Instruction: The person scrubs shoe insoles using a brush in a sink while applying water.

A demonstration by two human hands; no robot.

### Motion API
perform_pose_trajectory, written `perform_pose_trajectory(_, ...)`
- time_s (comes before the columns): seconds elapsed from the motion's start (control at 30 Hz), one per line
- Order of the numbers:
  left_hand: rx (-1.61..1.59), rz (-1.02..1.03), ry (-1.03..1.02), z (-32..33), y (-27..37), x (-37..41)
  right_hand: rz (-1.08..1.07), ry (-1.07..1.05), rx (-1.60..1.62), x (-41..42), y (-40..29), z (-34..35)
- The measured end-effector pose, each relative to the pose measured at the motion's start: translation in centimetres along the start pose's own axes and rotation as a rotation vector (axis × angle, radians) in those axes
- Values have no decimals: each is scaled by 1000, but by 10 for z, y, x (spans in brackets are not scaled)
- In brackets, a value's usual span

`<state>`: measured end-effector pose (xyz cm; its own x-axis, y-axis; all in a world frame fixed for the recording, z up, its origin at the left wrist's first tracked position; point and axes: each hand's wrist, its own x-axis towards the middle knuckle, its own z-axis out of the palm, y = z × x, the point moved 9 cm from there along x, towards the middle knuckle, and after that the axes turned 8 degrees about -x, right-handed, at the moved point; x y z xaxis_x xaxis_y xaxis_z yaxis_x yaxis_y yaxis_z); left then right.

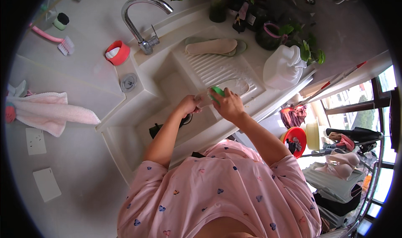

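My right hand [230,105] is closed around a green scrub brush [217,93], its bristles against a pale, flat insole [204,99]. The near end of that insole is pinched in my left hand [189,105], over the basin of a white laundry sink [176,84]. Beyond my right hand, another pale insole [237,86] lies wet on the ribbed washboard [210,69]. At the washboard's upper end rests a beige insole [213,46] on top of a greyish one. Dark items lie in the basin under my left forearm, partly hidden.
A chrome faucet [147,46] rises behind the basin, beside a red soap holder [118,53] and a metal drain strainer [128,82]. A white plastic jug [282,68] and potted plants stand at the right rim. A pink towel [56,111] hangs left.
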<state>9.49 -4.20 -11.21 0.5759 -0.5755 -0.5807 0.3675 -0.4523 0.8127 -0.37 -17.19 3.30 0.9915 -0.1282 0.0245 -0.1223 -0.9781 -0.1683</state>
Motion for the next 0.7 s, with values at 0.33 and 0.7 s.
perform_pose_trajectory(0.33,187,109,105,32,47,-56,248,15,-158,20,114,-5)
perform_pose_trajectory(0.7,40,128,81,32,28,-56,361,107,-174,20,137,-5)
